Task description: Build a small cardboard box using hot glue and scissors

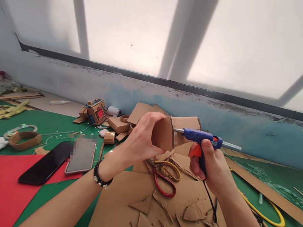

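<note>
My left hand [146, 133] is closed round a curved cardboard piece [163, 132], which is hollow and joined to a flatter cardboard part [186, 124] at its right. In my right hand [211, 160] is a blue hot glue gun [201, 137] with an orange trigger and a clear glue stick out of its back. Its metal nozzle touches or nearly touches the seam between the two cardboard parts. Below them, scissors [164, 178] with one red and one yellow handle lie on a cardboard sheet [111, 199].
Cardboard scraps [145, 225] cover the sheet. Two phones [47, 164] lie at left beside red paper [8, 184]. A small cardboard model [97, 111] and a cardboard ring [25, 140] stand farther back. A long cardboard strip [266, 190] and a yellow hoop [275, 215] are at right.
</note>
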Motion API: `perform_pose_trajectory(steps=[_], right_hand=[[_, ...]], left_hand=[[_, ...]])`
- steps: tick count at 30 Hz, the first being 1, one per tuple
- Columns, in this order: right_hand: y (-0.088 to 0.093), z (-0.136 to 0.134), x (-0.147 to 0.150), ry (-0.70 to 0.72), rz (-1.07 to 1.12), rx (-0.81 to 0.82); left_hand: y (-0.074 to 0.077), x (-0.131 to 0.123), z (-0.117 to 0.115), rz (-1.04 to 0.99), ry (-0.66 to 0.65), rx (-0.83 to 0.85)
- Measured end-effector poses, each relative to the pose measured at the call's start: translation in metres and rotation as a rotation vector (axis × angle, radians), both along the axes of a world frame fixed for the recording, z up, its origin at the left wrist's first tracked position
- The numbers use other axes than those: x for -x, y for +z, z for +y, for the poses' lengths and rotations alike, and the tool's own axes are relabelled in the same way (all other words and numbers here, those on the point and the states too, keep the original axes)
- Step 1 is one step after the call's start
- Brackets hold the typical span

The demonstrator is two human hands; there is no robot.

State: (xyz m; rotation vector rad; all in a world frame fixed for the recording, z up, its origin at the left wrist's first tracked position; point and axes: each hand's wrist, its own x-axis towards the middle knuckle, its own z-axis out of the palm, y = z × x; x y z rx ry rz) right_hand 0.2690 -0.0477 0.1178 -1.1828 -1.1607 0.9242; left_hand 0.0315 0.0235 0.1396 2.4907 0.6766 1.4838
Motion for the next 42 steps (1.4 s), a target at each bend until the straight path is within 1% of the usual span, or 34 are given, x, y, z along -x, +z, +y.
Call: perform_pose_trajectory(steps=[10, 18, 22, 29, 34, 42], right_hand=[[-0.001, -0.001, -0.002, -0.009, -0.009, 0.009], [0.007, -0.006, 0.006, -0.034, -0.027, 0.008], [0.012, -0.009, 0.011, -0.073, -0.022, 0.009], [0.011, -0.009, 0.010, -0.073, -0.012, 0.009], [0.014, -0.012, 0.014, -0.080, -0.021, 0.018], [0.014, -0.012, 0.015, -0.073, -0.030, 0.005]], left_hand=[[0.001, -0.001, -0.001, -0.007, 0.018, -0.025], [0.000, 0.000, -0.001, 0.000, 0.055, 0.008], [0.000, 0.000, -0.002, 0.011, 0.067, 0.035], [0.002, -0.001, -0.002, -0.002, 0.053, 0.094], [0.003, -0.001, -0.003, -0.007, 0.056, 0.115], [-0.001, -0.002, -0.001, -0.020, 0.094, 0.069]])
